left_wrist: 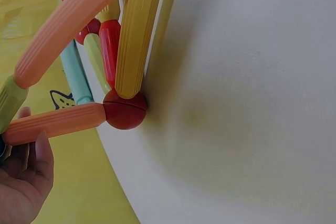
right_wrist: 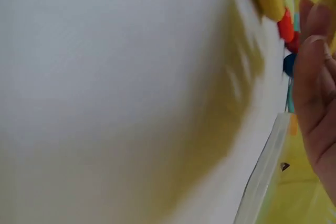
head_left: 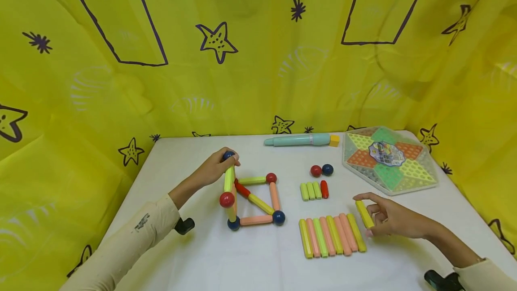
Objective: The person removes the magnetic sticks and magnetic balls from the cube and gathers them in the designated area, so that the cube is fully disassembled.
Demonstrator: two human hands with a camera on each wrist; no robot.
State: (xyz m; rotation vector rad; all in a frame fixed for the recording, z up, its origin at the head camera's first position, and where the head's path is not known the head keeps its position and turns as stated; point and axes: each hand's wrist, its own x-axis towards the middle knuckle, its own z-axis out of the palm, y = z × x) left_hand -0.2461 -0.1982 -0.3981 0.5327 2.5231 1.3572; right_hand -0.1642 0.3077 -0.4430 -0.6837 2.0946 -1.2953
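Note:
My left hand (head_left: 214,168) grips the upper back corner of a frame built from rods and balls, at a dark blue ball (head_left: 228,155). In the left wrist view, its thumb and fingers hold a salmon rod (left_wrist: 63,121) that ends in a red ball (left_wrist: 125,109). The frame's base has salmon rods (head_left: 256,220) and blue balls (head_left: 278,218), with a red-and-yellow diagonal (head_left: 258,202). On the right, my right hand (head_left: 389,217) pinches a yellow rod (head_left: 365,214) between thumb and fingers, above the table. That hand is partly cut off in the right wrist view.
Several long rods (head_left: 331,235) lie in a row left of the right hand. Behind them are short green rods (head_left: 310,191), a short red rod (head_left: 324,189), a red ball (head_left: 316,171) and a blue ball (head_left: 327,169). A teal marker-shaped object (head_left: 299,140) and a hexagonal game board (head_left: 387,160) lie farther back.

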